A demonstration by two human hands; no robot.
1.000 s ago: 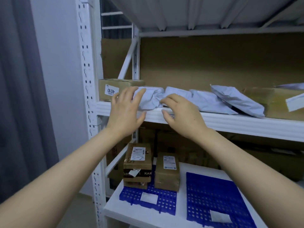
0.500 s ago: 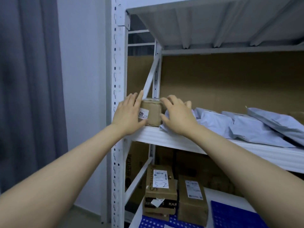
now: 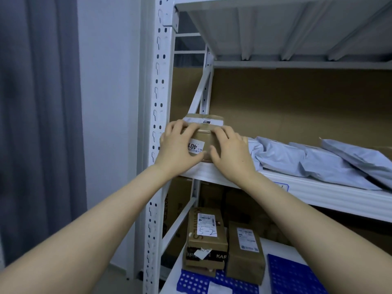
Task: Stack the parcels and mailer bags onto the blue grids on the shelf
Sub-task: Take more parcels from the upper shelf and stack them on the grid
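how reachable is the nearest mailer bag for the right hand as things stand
Probably yes: the mailer bag lies just beside the right hand on the same shelf, nothing between. But that hand grips the small box with the left hand, so it must let go first.

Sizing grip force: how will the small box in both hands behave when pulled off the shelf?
Probably stiff: the box is taped cardboard with crisp edges. Likely light: it is small, and the left hand and right hand together span it. Unlikely to roll; it seems to sit flat on the shelf.
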